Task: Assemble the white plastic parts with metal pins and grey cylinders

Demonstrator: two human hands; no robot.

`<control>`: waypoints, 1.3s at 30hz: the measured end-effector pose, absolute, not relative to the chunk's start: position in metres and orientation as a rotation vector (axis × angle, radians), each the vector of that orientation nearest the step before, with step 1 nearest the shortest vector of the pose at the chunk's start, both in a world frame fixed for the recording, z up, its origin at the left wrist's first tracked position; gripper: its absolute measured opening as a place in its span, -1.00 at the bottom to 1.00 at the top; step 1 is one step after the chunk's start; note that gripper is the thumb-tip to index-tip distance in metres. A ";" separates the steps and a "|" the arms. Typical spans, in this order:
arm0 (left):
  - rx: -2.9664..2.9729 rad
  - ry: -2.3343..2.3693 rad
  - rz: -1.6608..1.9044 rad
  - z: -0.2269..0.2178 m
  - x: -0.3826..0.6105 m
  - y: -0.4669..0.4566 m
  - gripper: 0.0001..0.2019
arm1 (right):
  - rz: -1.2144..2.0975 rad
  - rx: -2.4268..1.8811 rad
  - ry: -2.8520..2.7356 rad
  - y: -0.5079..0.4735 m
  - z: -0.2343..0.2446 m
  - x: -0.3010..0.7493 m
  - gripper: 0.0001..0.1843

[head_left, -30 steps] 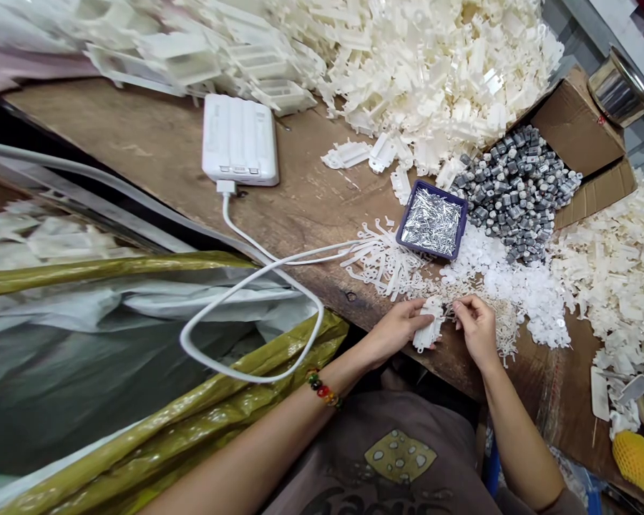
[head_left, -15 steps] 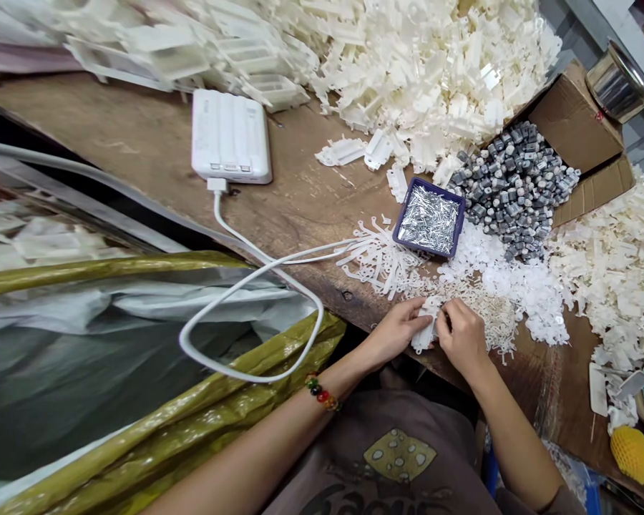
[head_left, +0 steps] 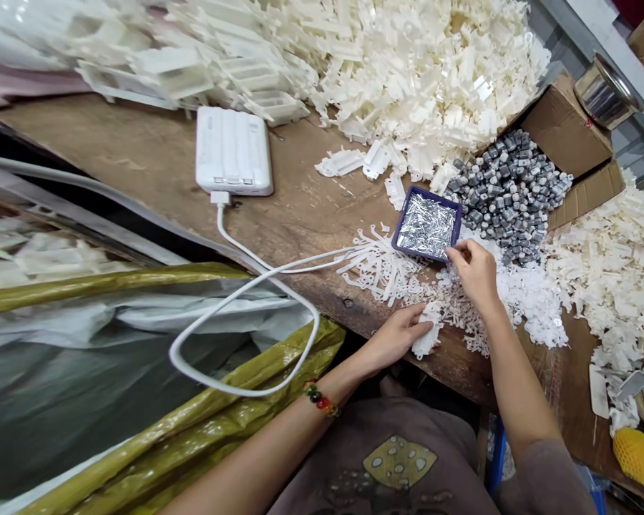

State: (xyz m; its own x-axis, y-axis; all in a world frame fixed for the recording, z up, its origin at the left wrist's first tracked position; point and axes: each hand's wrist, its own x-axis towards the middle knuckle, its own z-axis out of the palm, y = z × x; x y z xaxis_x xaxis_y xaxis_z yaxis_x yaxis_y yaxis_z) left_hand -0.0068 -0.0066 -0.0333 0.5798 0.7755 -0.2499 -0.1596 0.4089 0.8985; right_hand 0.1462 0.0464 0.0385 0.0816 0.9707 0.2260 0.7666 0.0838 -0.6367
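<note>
In the head view, holding a white plastic piece (head_left: 429, 329) in the left hand (head_left: 394, 336), with fingers clamped on the left side and the thumb lying across the upper face. Held at the near edge of the table (head_left: 311, 164), with the long axis running from near left to far right, closer to near-far than to left-right. Pointing 1 narrow end near, toward the body, and the other far, toward the near right corner of a purple tray (head_left: 417, 253).

At that same corner with the right hand (head_left: 476, 272), fingers bent and tips close together; cannot tell whether clamped on anything. Filled inside the tray with thin metal pins (head_left: 426, 223).

Spread just left and near of the tray, white strips (head_left: 378, 268); nearer, by the white piece, small beige parts (head_left: 466, 307). To the right, white discs (head_left: 534, 300); farther, grey cylindrical parts (head_left: 509, 193) heaped before a cardboard box (head_left: 566, 129). Far left, a white power bank (head_left: 233, 150) with a cable (head_left: 221, 222) plugged in.
</note>
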 end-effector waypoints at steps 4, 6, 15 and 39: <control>1.018 0.776 0.692 -0.036 -0.006 -0.006 -0.80 | 0.405 -1.868 -2.114 0.035 0.024 0.154 -0.87; 1.015 0.779 0.694 -0.036 -0.006 -0.006 -0.80 | 0.346 -1.899 -2.237 0.030 0.017 0.156 -0.85; 1.081 0.770 0.672 -0.030 -0.006 -0.004 -0.76 | 0.190 -1.912 -2.418 0.036 0.011 0.150 -0.83; 0.766 0.735 0.572 -0.024 -0.001 -0.008 -0.58 | 0.444 -1.912 -1.698 -0.013 0.016 0.193 -0.70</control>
